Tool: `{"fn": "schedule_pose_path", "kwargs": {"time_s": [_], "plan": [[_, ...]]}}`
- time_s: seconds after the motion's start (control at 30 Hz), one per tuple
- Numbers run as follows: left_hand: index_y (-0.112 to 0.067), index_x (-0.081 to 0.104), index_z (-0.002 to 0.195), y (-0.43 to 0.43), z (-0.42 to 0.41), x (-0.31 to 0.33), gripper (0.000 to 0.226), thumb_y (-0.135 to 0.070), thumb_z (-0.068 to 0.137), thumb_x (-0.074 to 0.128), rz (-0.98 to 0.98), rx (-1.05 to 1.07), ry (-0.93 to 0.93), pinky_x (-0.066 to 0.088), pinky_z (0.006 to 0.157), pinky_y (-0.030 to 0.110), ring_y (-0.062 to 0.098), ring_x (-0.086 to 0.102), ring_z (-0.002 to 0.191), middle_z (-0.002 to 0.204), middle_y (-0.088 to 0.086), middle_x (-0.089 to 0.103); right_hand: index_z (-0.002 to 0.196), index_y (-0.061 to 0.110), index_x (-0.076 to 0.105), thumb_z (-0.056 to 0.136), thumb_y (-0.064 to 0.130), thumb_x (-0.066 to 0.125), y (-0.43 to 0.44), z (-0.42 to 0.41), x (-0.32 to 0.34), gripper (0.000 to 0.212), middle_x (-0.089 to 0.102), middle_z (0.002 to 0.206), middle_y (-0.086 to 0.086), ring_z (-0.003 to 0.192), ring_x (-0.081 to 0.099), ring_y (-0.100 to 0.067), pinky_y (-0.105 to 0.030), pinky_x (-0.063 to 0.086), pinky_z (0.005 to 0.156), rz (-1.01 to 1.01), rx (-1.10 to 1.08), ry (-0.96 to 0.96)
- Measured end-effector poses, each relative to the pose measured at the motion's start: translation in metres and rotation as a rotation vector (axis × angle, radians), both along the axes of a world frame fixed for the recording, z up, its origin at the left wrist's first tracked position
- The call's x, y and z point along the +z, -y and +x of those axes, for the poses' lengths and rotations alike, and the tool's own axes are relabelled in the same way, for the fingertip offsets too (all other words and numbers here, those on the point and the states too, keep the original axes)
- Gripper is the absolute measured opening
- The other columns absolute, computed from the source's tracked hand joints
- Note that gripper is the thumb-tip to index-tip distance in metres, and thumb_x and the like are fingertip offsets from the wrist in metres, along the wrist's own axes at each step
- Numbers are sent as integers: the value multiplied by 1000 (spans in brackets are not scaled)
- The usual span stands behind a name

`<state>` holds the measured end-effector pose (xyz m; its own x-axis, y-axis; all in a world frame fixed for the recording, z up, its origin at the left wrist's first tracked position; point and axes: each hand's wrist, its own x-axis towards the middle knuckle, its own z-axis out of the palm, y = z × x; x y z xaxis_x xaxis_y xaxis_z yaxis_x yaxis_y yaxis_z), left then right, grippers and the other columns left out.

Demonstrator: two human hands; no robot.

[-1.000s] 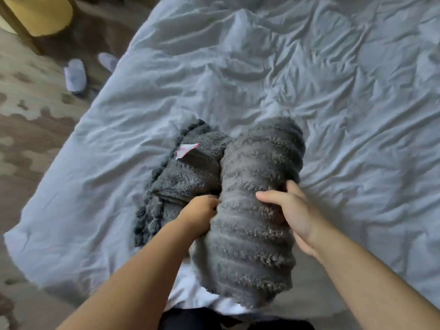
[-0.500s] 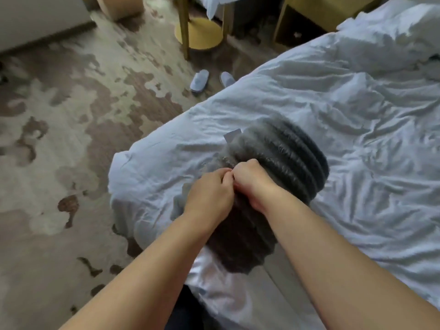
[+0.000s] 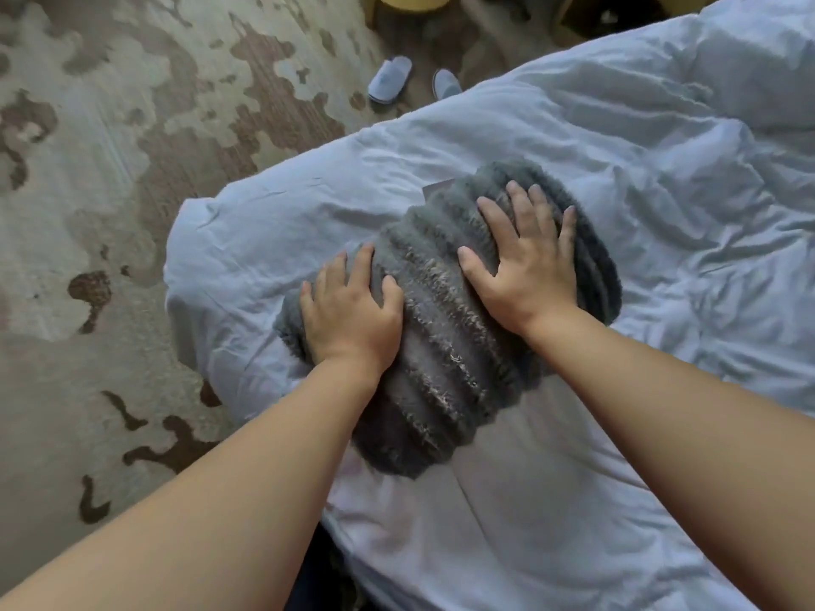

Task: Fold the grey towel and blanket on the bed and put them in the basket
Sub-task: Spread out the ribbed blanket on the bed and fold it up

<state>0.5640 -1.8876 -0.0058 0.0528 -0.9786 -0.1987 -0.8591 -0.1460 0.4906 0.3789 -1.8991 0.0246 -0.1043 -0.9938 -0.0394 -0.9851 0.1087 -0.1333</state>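
In the head view we are pressing both palms flat, fingers spread, on the folded grey bundle (image 3: 450, 368): left hand (image 3: 348, 315) toward the bed's (image 3: 573, 522) corner, right hand (image 3: 525, 266) toward its middle. Folding is looking nearly done; no basket is showing. Carpet (image 3: 110, 213) is lying open beyond the bed's edge
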Motion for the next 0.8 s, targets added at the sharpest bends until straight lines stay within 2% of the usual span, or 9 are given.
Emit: {"fn": "schedule_pose_path", "kwargs": {"time_s": [0.07, 0.17, 0.3, 0.4, 0.5, 0.6, 0.8], "plan": [[-25, 42, 142, 5, 6, -23, 61, -46, 86, 27, -29, 11, -13, 19, 114, 42, 24, 37, 131, 142, 3, 46, 148, 33, 31, 87, 57, 31, 7, -3, -27, 65, 16, 161, -1, 149, 5, -21, -45, -10, 117, -32, -81, 90], [-22, 48, 138, 9, -6, -52, 69, -49, 81, 19, -104, 21, 6, 23, 112, 43, 25, 42, 127, 136, 5, 51, 147, 27, 35, 87, 49, 34, 13, -12, -64, 64, 24, 158, -5, 147, 17, -23, -43, 3, 120, -141, -196, 173], [-19, 50, 137, 18, -22, -84, 68, -46, 80, 23, -151, 71, -36, 23, 112, 46, 28, 43, 129, 137, 8, 51, 145, 17, 42, 86, 45, 31, 21, -18, -103, 66, 33, 153, -12, 141, 30, -31, -45, 16, 117, -260, -186, 177], [-12, 52, 134, 31, -28, -112, 66, -41, 81, 28, -188, 93, -79, 30, 107, 51, 34, 46, 125, 134, 14, 52, 141, 5, 45, 86, 40, 31, 36, -20, -138, 66, 38, 148, -21, 136, 37, -38, -48, 24, 113, -340, -171, 166], [-6, 54, 131, 44, -40, -145, 65, -38, 80, 30, -230, 131, -90, 35, 102, 56, 39, 50, 121, 130, 19, 54, 138, -3, 45, 86, 36, 30, 54, -20, -176, 67, 39, 142, -28, 131, 40, -44, -48, 27, 112, -346, -130, 161], [-6, 54, 131, 54, -48, -165, 65, -39, 81, 29, -251, 177, -63, 35, 102, 56, 41, 50, 119, 129, 20, 55, 136, -5, 47, 88, 33, 33, 70, -23, -195, 63, 42, 139, -30, 128, 43, -46, -47, 29, 110, -385, -104, 97], [-12, 55, 132, 54, -45, -145, 65, -41, 80, 28, -247, 212, -74, 33, 103, 55, 36, 49, 122, 131, 14, 54, 141, 4, 44, 86, 39, 29, 70, -21, -174, 67, 39, 145, -22, 132, 39, -39, -42, 24, 111, -324, -147, 107]]}}
